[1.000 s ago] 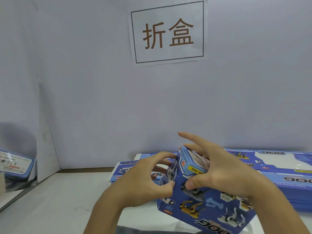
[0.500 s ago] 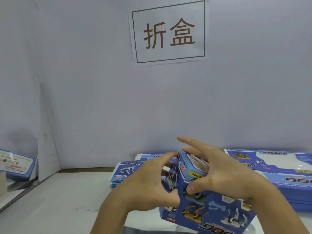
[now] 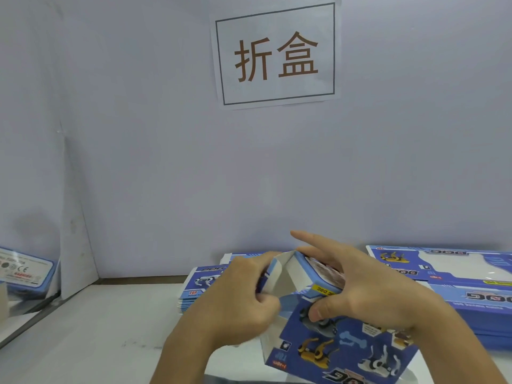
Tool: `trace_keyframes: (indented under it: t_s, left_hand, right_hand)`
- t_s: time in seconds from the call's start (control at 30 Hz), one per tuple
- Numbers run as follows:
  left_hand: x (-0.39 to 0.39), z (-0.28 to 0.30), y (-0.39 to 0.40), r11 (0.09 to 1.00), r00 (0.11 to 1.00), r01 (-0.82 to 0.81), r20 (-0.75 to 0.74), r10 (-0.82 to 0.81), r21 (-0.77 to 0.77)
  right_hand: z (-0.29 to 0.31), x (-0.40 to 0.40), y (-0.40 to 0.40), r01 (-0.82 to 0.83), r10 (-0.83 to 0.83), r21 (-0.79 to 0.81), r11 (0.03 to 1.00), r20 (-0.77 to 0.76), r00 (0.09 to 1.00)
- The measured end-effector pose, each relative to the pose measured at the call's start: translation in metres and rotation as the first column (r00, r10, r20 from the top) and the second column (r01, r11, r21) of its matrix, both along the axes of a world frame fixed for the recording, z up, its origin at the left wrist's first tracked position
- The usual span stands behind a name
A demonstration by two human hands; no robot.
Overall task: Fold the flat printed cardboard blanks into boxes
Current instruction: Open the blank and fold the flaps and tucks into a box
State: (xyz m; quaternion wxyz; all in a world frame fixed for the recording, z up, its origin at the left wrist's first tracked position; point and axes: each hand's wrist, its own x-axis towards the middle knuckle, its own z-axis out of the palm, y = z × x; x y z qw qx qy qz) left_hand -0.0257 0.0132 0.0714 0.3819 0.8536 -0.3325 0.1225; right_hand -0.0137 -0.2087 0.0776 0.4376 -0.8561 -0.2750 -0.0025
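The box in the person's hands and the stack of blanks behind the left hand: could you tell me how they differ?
The box is opened into a three-dimensional shape, one end open and showing white inside; the stack of blanks lies flat. The box is held tilted by the left hand and right hand; the stack rests untouched on the table. Both share blue printing with robot-dog artwork.

A white desk (image 3: pixel 91 331) carries two stacks of flat blue printed blanks: a smaller stack (image 3: pixel 195 293) at its far edge near the middle, and a larger, wider stack (image 3: pixel 471 295) along the far right side, against the back wall.
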Motion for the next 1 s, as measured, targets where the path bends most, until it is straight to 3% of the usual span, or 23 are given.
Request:
trace_keyframes:
  t_s: [0.13,0.2,0.27,0.3,0.37,0.47,0.5,0.57,0.63,0.7,0.77,0.87,0.93,1.0]
  left_hand:
    - [0.005,0.005,0.021,0.969,0.975,0.106,-0.169,-0.146,-0.222]
    - [0.008,0.000,0.029,0.988,0.963,0.074,-0.246,-0.106,-0.136]
    - [0.014,-0.005,0.032,0.999,0.984,-0.039,-0.178,0.034,-0.022]
    - [0.016,-0.006,0.032,0.995,0.991,-0.073,-0.118,0.065,-0.064]
    - [0.018,-0.003,0.033,0.944,0.994,-0.091,-0.081,0.069,-0.317]
    - [0.027,-0.003,0.040,0.740,0.981,-0.192,-0.113,0.157,-0.645]
    - [0.029,-0.005,0.041,0.696,0.979,-0.205,-0.136,0.153,-0.688]
    - [0.034,-0.011,0.044,0.705,0.979,-0.162,-0.199,0.029,-0.690]
    - [0.035,-0.019,0.044,0.825,0.946,-0.065,-0.298,-0.128,-0.561]
    - [0.032,-0.028,0.032,0.926,0.887,0.051,-0.408,-0.214,-0.374]
    - [0.030,-0.037,0.012,0.941,0.867,0.148,-0.417,-0.271,-0.304]
    - [0.026,-0.038,-0.006,0.935,0.872,0.139,-0.407,-0.271,-0.325]
    - [0.024,-0.034,-0.001,0.932,0.846,0.124,-0.455,-0.279,-0.341]
    - [0.025,-0.033,0.005,0.930,0.799,0.117,-0.523,-0.296,-0.347]
  right_hand:
    - [0.001,-0.001,-0.008,-0.010,0.011,0.119,0.993,-0.003,1.000]
    - [0.001,0.000,-0.010,0.002,-0.003,0.158,0.988,0.006,1.000]
    - [0.000,0.001,-0.012,-0.007,0.003,0.172,0.985,0.020,1.000]
    - [0.000,0.001,-0.013,-0.013,0.008,0.176,0.984,0.026,1.000]
    - [0.002,0.001,-0.016,-0.019,0.014,0.172,0.985,0.030,0.999]
    - [0.006,-0.001,-0.017,-0.020,0.014,0.173,0.985,0.037,0.999]
    - [0.007,-0.002,-0.016,-0.006,-0.005,0.184,0.983,0.059,0.998]
    - [0.008,-0.002,-0.015,0.068,-0.107,0.264,0.962,0.135,0.985]
    - [0.008,0.001,-0.016,0.121,-0.237,0.489,0.864,0.183,0.954]
    - [0.012,0.007,-0.017,0.067,-0.294,0.758,0.648,0.168,0.941]
    - [0.014,0.010,-0.020,0.015,-0.276,0.908,0.418,0.111,0.955]
    - [0.008,0.009,-0.030,0.058,-0.131,0.978,0.202,-0.032,0.991]
    - [-0.002,0.010,-0.038,0.115,0.146,0.993,0.030,-0.118,0.982]
    - [-0.013,0.010,-0.041,0.200,0.118,0.980,-0.002,-0.198,0.973]
